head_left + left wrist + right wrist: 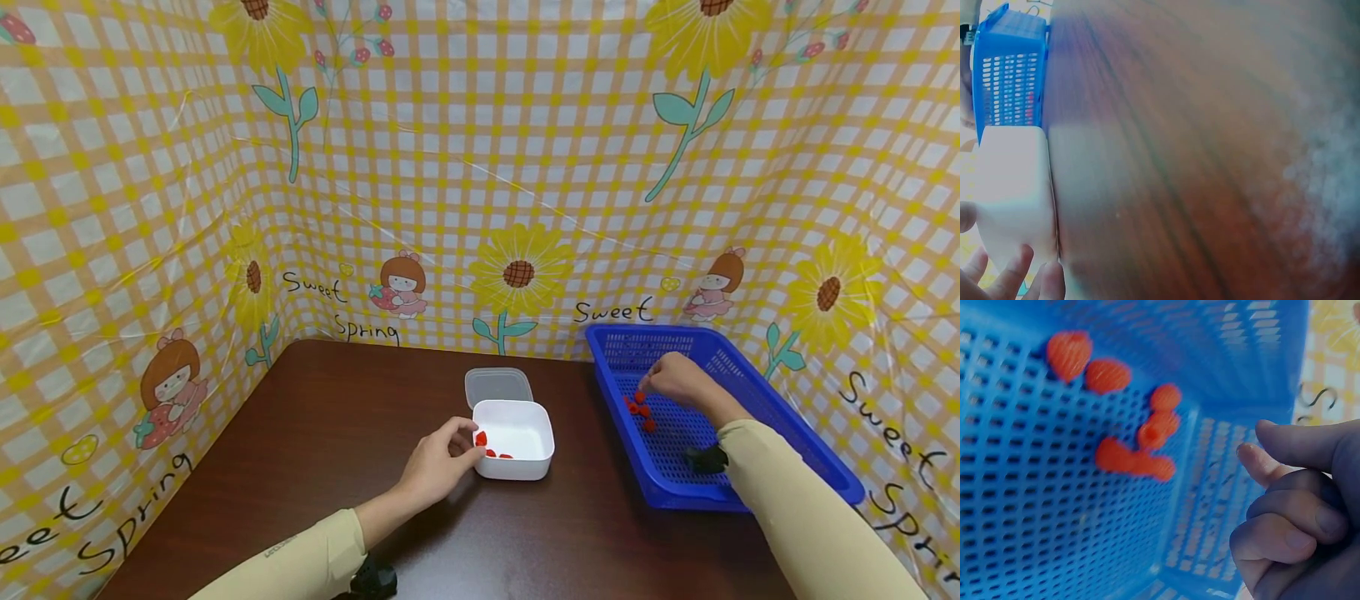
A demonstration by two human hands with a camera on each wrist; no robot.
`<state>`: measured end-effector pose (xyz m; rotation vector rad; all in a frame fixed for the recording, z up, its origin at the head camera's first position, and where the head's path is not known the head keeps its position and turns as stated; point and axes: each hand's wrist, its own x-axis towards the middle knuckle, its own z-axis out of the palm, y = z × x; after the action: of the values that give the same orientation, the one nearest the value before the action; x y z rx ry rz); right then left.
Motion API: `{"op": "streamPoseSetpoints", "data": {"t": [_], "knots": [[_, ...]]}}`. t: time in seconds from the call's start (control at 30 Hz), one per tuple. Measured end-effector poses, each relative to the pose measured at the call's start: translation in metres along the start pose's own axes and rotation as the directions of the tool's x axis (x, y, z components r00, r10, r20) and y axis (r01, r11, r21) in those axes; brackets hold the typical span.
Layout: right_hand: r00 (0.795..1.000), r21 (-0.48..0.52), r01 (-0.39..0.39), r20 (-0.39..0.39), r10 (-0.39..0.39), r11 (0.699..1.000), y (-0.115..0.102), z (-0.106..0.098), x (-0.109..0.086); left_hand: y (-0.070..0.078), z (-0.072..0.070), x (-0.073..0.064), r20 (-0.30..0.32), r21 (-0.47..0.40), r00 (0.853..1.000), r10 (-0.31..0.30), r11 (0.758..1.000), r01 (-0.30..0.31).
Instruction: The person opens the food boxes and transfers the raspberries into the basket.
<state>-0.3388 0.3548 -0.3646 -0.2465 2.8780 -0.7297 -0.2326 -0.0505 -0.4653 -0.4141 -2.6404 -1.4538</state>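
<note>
Lying in the blue basket (682, 500) at right, seemingly light red pieces (1108, 376) are best pinched sideways; the left hand (438, 462) is spread against the white box (516, 470), nothing pinched by the right hand (678, 381).

Lid (495, 385) behind box (513, 471), bskt (633, 450) on R, pcs (648, 425) in both

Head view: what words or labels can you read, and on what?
"Sweet": three times, patterned sheet, back and right.
"Spring": same sheet, back and left.
"eet": same sheet, cut off at left edge.
"Sprin": same sheet, cut off at right edge.
Left sleeve: print too small to read.
</note>
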Motion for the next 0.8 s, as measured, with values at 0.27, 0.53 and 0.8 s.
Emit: {"op": "streamPoseSetpoints", "data": {"t": [0.27,0.53,0.8], "knots": [[0.999,0.065,0.046,-0.011,-0.046,0.997,-0.044,0.002,-0.009,-0.002,0.000,0.001,0.001,-0.009,1.000,0.000,1.000,0.000],[0.998,0.138,0.061,-0.029,-0.057,0.989,-0.076,0.014,-0.014,-0.003,0.000,0.000,0.005,-0.005,1.000,-0.002,1.000,0.002],[0.998,0.219,0.062,0.004,-0.064,0.974,-0.101,0.026,-0.017,-0.004,0.001,0.001,0.006,-0.010,1.000,-0.009,1.000,0.009]]}}
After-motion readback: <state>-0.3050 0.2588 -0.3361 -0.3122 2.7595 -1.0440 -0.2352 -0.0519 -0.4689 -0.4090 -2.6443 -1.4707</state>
